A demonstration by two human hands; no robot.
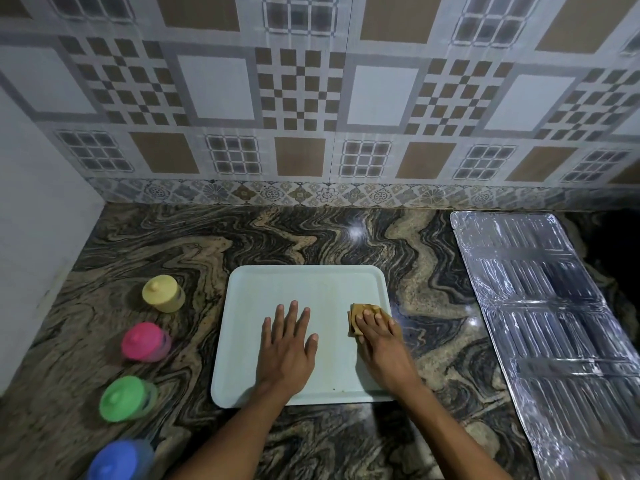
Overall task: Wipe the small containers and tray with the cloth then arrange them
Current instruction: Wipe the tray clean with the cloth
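Note:
A pale green tray [304, 282] lies flat on the marbled counter in the middle. My left hand [287, 344] rests flat on the tray with straight, spread fingers. My right hand [381, 337] presses a folded tan cloth [356, 317] onto the tray's right edge with straight fingers. Left of the tray stands a row of small lidded containers: yellow [163, 293] farthest, then pink [145, 341], green [126, 398], and blue [119, 460] at the bottom edge of the view.
A foil-covered ribbed sheet [554, 323] lies along the right side of the counter. The patterned tiled wall [311, 98] rises behind, and a white wall [34, 237] closes off the left.

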